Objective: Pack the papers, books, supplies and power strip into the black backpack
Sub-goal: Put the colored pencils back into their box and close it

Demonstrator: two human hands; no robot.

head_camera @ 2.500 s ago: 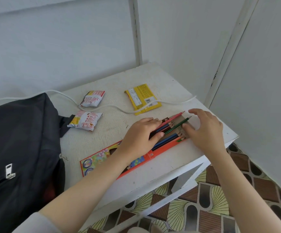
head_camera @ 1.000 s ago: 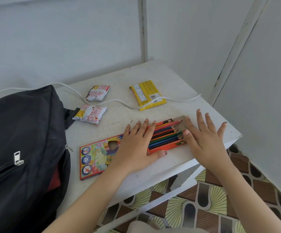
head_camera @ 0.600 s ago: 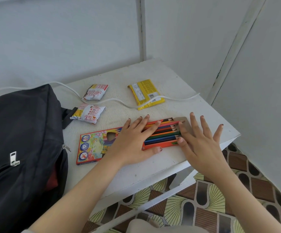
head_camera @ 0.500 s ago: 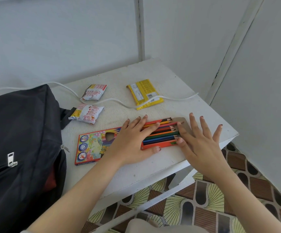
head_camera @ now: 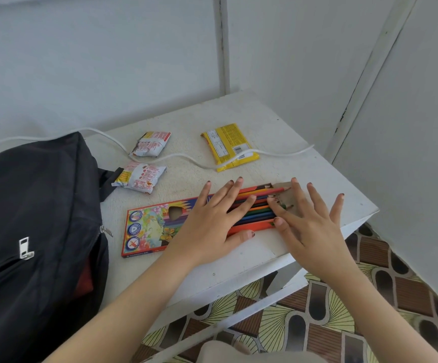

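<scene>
a flat orange cardboard box of coloured pencils lies on the white table near its front edge. its flower-printed end points toward the black fabric backpack and its open end points right. the coloured pencils lie side by side in the open end, tips to the right, against a brown cardboard flap.

the left hand lies flat on the middle of the box, fingers straight and spread. its fingertips rest over the pencil shafts and its thumb runs along the box's near edge. the right hand is also flat and spread. its forefinger and thumb touch the pencil tips, and it covers part of the flap. neither hand curls round anything.

the backpack fills the left side, just beside the box with a strip of bare table between them. its opening gapes slightly toward the table, something red shows inside, and a silver zipper pull hangs on its front.

behind the box a thin white cable runs across the table from behind the backpack to the right edge, crossing the near end of a yellow foil packet. two small white-and-red snack packets lie left of the yellow one: the farther packet just behind the cable, the nearer packet in front of it, beside the backpack.
</scene>
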